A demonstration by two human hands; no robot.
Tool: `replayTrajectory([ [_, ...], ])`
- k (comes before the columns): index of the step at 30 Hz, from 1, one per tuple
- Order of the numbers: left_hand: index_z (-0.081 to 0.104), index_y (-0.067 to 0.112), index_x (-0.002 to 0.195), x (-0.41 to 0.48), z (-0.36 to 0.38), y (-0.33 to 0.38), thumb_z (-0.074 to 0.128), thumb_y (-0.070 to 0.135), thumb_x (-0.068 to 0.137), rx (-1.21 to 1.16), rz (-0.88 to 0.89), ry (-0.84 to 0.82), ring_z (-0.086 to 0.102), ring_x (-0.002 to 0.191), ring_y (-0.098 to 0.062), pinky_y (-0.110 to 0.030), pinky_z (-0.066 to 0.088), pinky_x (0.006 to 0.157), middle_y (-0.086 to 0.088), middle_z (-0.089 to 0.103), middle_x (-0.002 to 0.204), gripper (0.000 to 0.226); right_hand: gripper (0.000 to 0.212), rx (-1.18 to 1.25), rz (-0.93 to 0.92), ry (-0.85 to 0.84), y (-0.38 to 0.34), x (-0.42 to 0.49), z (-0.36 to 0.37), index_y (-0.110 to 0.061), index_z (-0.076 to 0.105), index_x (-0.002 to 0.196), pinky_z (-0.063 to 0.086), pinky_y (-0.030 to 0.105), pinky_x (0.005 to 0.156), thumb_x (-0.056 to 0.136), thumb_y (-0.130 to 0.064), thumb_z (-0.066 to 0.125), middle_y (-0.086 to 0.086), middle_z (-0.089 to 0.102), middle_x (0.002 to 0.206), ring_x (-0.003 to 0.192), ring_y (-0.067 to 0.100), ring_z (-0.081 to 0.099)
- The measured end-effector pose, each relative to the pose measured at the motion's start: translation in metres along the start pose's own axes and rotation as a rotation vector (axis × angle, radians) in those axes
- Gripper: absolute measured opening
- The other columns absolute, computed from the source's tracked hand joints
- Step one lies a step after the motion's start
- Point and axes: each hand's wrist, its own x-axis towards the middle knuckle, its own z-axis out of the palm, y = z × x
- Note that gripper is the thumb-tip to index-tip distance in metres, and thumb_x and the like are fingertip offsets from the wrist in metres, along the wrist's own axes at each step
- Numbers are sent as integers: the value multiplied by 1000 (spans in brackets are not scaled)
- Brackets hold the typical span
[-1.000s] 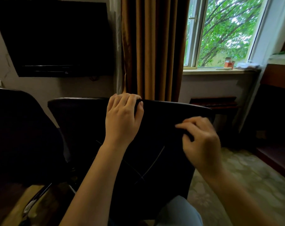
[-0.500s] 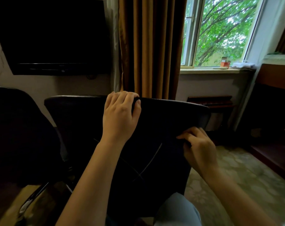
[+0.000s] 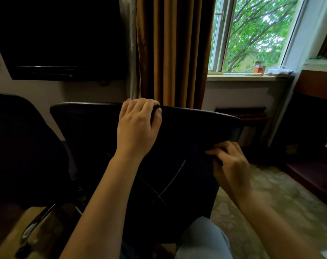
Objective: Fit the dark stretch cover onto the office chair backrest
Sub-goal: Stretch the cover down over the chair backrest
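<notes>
— Dark stretch cover (image 3: 187, 139): where does it sit?

— Over the right part of the office chair backrest (image 3: 84, 128), as far as I can judge. Right of the middle the top edge looks matte, like cloth. Left of it the rim shines like bare upholstery. Both are near black, so the boundary is hard to fix.

— And the hands?

— The left hand (image 3: 138, 126) is at the middle of the top edge. Its grip is closed over the rim, with the fingers hooked behind and the thumb on the near face. Whether cloth lies under those fingers I cannot tell. The right hand (image 3: 231, 165) is lower, just under the right upper corner, and its grip pinches a fold of the cover. It is a little blurred.

— Which way does the work lie from each grip?

— The backrest's long axis runs left to right across the view and dips slightly to the right. The part that looks uncovered lies left of the left hand, along that axis, out to the left corner. The left hand is clearly nearer to it. The right hand is well apart from it, at the far side.

— So the next pull?

— Probably sideways to the left with the left hand, while the right hand holds the cloth down at its corner. The risk is that the right corner slips off as the fabric stretches.
</notes>
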Motion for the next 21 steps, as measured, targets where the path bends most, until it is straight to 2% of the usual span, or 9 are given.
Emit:
replayTrajectory([
  [4,61,16,109,-2,-1,0,36,33,98,-3,6,2,55,105,-17,-35,27,111,2,63,105,32,31,4,-6,-88,2,-8,-2,-10,75,77,55,33,59,80,-13,44,4,65,86,81,25,61],
  [6,60,16,110,-3,-2,-1,35,33,98,1,5,-1,55,106,-17,-34,26,112,2,63,106,32,27,5,-8,-64,-4,2,-10,-9,75,79,54,34,59,79,-6,48,4,65,86,82,26,61],
  [7,60,17,110,-3,-2,-2,35,34,98,5,3,-2,54,106,-16,-33,25,112,2,63,106,33,25,9,-19,-23,-7,10,-16,-7,74,81,54,33,64,77,1,52,5,64,87,83,26,60],
  [10,60,17,111,-3,-3,-3,35,34,98,4,-1,-5,53,107,-16,-30,21,111,2,62,106,33,26,24,-50,128,-14,37,-34,-4,74,88,41,15,86,76,13,58,10,64,91,90,26,58],
  [14,60,16,110,-2,-3,-3,34,35,98,1,1,-7,53,107,-16,-31,22,111,2,62,107,35,26,-10,-68,208,-8,49,-37,-2,73,89,34,9,93,76,16,59,14,63,93,92,26,56],
  [16,60,16,111,-2,-2,-2,34,35,98,-5,-3,-12,53,108,-16,-33,23,112,2,62,107,35,26,-38,-53,184,1,32,-25,-2,74,86,38,13,90,74,16,60,13,63,92,92,25,55],
  [19,60,16,110,-1,-2,-1,35,35,98,-13,-4,-18,54,108,-17,-35,24,112,2,62,107,34,21,-80,-31,72,18,-7,-2,-5,74,82,49,27,76,76,10,61,10,64,91,91,24,55],
  [21,60,16,110,-1,-3,-1,35,35,98,-11,0,-14,54,107,-17,-34,25,112,2,63,106,34,19,-44,-30,10,25,-26,5,-7,74,82,49,26,74,79,1,58,7,64,91,90,23,56],
])
